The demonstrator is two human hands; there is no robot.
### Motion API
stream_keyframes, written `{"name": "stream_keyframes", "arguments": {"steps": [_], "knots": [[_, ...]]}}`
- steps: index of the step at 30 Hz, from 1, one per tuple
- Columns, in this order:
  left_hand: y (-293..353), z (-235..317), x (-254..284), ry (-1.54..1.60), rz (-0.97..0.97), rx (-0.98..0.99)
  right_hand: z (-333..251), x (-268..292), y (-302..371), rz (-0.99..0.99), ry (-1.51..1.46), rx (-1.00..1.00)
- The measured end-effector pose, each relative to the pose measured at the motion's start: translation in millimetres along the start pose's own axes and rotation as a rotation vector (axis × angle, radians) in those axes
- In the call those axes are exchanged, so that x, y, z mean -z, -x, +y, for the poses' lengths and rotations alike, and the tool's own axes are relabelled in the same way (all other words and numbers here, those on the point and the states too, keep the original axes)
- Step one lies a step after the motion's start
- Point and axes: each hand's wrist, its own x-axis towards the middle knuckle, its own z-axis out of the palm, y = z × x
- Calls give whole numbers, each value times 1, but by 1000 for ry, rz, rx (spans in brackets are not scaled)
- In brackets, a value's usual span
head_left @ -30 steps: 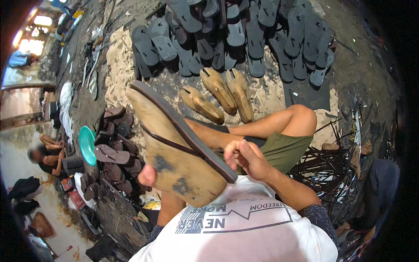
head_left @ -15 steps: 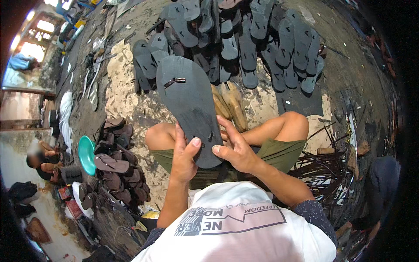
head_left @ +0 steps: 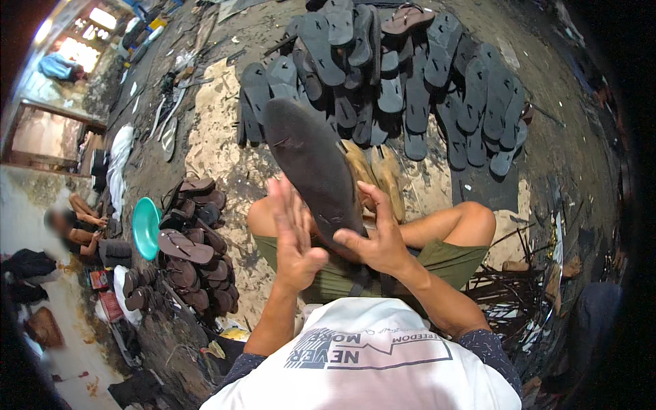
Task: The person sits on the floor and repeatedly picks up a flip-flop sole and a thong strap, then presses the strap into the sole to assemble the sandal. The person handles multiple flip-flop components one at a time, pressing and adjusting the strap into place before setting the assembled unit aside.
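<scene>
A dark sandal sole [head_left: 311, 160] is held up over my crossed legs, its brownish face toward me and its heel end near my body. My right hand [head_left: 379, 239] grips the heel end from the right, thumb on the face and fingers along the far edge. Close to the sole's left edge, my left hand [head_left: 295, 239] is open with fingers stretched upward; whether it touches the sole I cannot tell. Past my right hand, a pair of foot-shaped wooden forms [head_left: 387, 178] lies on the stained ground sheet [head_left: 225, 164], partly hidden by the sole.
Many dark soles [head_left: 415, 102] lie overlapped at the far side, with a brown flip-flop [head_left: 408, 19] on top. On the left are piled brown flip-flops [head_left: 186, 246] beside a green basin [head_left: 145, 229]. Dark strips [head_left: 506, 294] lie right. Another person [head_left: 82, 225] sits far left.
The sole has turned from its dark grey face with strap ends to a browner face. My left hand has let go and opened; the right still grips.
</scene>
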Motion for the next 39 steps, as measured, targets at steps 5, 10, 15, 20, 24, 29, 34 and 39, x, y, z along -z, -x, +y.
{"name": "stream_keyframes", "arguments": {"steps": [5, 10, 15, 20, 24, 29, 34, 39], "knots": [[-26, -11, 1, 222, 361, 195, -2, -22, -22, 20, -307, 7], [-57, -47, 103, -280, 805, 82, 6, 36, -31, -95, 174, -222], [32, 15, 363, -463, 1306, -11, 56, 168, -33, 194, 727, -300], [201, 64, 518, -630, 1651, 41, 114, 261, -73, 113, 771, -278], [211, 60, 501, -1065, 1519, 410, 126, 325, -143, 937, 440, -475], [120, 81, 392, -1224, 1292, 243, 128, 322, -183, 1292, 199, -702], [11, 50, 340, -729, 905, -34, 134, 341, -203, 1210, 200, -546], [-43, 24, 167, -565, 559, 66, 66, 193, -180, 443, -843, -102]]}}
